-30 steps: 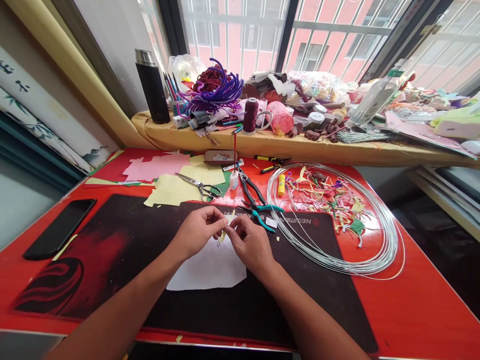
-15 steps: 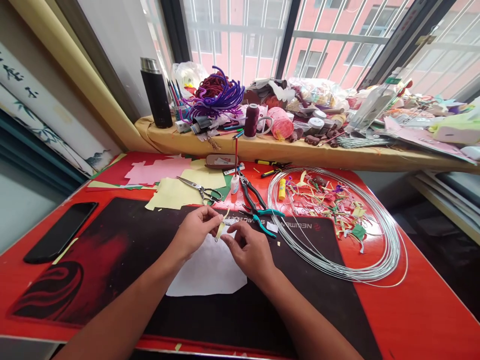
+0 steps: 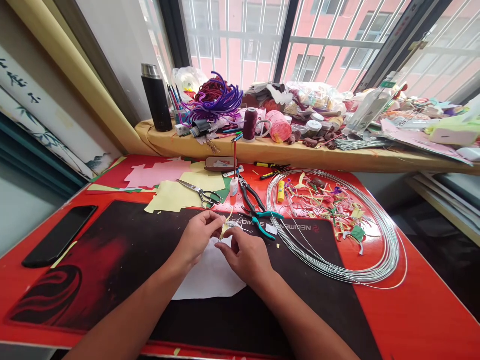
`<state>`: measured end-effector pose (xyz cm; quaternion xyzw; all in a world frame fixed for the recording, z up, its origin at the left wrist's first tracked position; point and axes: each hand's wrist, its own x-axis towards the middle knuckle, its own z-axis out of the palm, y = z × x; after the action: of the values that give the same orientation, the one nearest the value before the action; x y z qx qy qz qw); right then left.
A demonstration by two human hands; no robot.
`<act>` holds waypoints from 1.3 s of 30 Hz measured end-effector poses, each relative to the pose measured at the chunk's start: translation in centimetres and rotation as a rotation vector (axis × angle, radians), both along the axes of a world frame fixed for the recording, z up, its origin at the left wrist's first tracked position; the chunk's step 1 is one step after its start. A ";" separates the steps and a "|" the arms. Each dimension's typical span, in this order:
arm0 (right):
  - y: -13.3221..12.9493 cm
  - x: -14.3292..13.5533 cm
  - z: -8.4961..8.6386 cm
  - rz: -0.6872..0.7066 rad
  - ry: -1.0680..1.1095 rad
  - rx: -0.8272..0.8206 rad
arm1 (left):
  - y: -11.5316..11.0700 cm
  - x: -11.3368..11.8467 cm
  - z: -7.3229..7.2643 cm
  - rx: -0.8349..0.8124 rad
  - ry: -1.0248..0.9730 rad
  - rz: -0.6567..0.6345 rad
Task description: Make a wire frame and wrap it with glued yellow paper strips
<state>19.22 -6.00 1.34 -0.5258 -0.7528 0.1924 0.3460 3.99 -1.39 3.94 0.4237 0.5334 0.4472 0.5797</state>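
Over a white paper sheet [image 3: 210, 282], my two hands meet fingertip to fingertip. My left hand [image 3: 200, 234] is closed in a pinch on a narrow pale yellow paper strip [image 3: 225, 227], whose loose end sticks up. A thin bent silver wire [image 3: 243, 229] runs out past the fingers to the right, and the strip lies against it. My right hand [image 3: 247, 252] pinches the wire's near end with thumb and forefinger. Fingers partly hide how strip and wire join.
Teal-handled pliers [image 3: 264, 227], black-handled pliers [image 3: 251, 192], scissors [image 3: 200, 190] and a small white bottle [image 3: 234, 187] lie beyond my hands. A big wire coil [image 3: 392, 255] surrounds paper scraps at right. A black phone [image 3: 60, 235] rests at left. Craft supplies crowd the sill.
My hands have turned the piece slightly and shifted a little to the right. More of the bent wire now shows to the right of the fingers.
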 end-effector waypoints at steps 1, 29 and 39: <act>0.0 0.0 0.0 0.001 -0.008 0.001 | 0.0 0.0 0.0 -0.001 -0.002 -0.004; 0.3 0.9 0.2 0.034 0.178 0.024 | -1.1 -2.1 0.2 0.082 0.130 -0.012; 0.3 0.9 1.1 -0.035 0.419 -0.121 | -1.5 -2.6 0.4 0.117 0.017 -0.093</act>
<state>20.09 -5.66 2.44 -0.5069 -0.6424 0.3363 0.4661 1.41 -2.91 4.31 0.4848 0.4910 0.4465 0.5697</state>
